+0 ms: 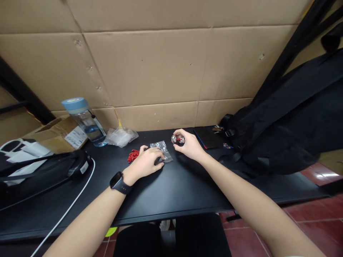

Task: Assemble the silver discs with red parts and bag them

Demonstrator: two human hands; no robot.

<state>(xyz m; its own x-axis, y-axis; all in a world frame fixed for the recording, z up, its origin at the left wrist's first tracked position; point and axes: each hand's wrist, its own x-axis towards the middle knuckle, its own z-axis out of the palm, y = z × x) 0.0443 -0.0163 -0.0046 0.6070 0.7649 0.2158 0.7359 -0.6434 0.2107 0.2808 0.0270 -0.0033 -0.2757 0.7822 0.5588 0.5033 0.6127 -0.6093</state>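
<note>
My left hand (147, 162), with a black watch on the wrist, lies on the black table (174, 185) with fingers curled onto a small clear plastic bag (162, 149). Just left of it sits a little heap of red cords (133, 155). My right hand (189, 144) is closed in a pinch round a small clear round piece with a bit of red in it (178, 139), held just above the table, right of the bag.
A water bottle with a blue lid (85, 121), a cardboard box (57, 134) and crumpled clear plastic (120, 136) stand at the back left. A black strap and white cable (66, 210) lie at left. A black backpack (292, 117) and dark wallet (210, 137) fill the right.
</note>
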